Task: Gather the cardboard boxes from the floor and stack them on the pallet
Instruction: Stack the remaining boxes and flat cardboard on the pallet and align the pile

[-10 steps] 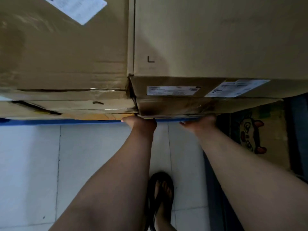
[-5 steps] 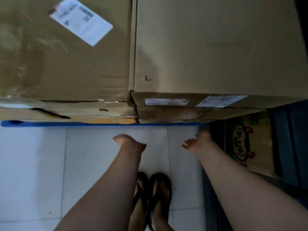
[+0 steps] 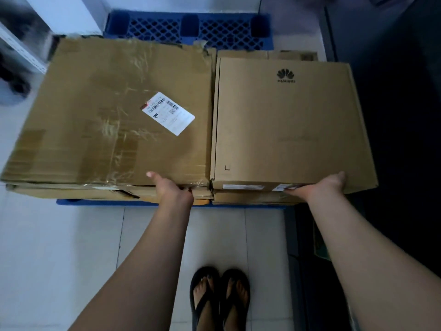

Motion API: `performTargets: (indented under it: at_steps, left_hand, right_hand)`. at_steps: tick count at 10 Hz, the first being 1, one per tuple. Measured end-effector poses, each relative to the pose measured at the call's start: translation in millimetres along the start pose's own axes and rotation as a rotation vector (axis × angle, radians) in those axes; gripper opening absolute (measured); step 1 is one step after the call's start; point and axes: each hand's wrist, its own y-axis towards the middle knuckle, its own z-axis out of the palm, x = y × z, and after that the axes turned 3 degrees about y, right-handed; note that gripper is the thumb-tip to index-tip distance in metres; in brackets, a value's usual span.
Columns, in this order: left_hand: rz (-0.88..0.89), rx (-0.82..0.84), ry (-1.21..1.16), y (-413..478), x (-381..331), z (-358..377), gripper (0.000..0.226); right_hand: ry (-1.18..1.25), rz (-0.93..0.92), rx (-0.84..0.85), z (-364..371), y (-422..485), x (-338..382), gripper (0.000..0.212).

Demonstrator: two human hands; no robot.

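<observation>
Head camera view, looking down: I see two stacks of flat cardboard boxes side by side on a blue pallet point(image 3: 188, 29), which shows along the top of the frame and as a thin blue strip under the near edge of the boxes. On the left half of the frame lies a worn box point(image 3: 114, 111) with shiny tape marks and a white label point(image 3: 168, 113) stuck at an angle near its middle; flatter boxes lie beneath it. Touching it on the right is a cleaner box point(image 3: 286, 125) with a dark logo near its far edge and a small L mark at its near left corner, also resting on another box. My left hand point(image 3: 170, 187) sits at the near edge of the worn box, close to the seam between the stacks, thumb up on the top face and fingers curled under the edge. My right hand point(image 3: 327, 185) grips the near right corner of the cleaner box, thumb on top, fingers hidden below. At the bottom centre, two feet in dark sandals point(image 3: 219, 297) stand on pale floor tiles point(image 3: 59, 247).
</observation>
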Motion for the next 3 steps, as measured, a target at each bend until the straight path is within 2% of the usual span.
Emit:
performTargets:
  at_steps: [1, 2, 3]
  left_hand:
    - [-0.051, 0.038, 0.058, 6, 3, 3, 0.062]
    - [-0.106, 0.066, 0.214, 8, 2, -11, 0.057]
    - [-0.209, 0.109, 0.267, -5, -6, -36, 0.062]
  right_hand:
    - [-0.066, 0.002, 0.033, -1, -1, -7, 0.071]
    - [-0.105, 0.033, 0.137, -17, -16, -7, 0.068]
    - [-0.225, 0.074, 0.134, -40, -33, -10, 0.069]
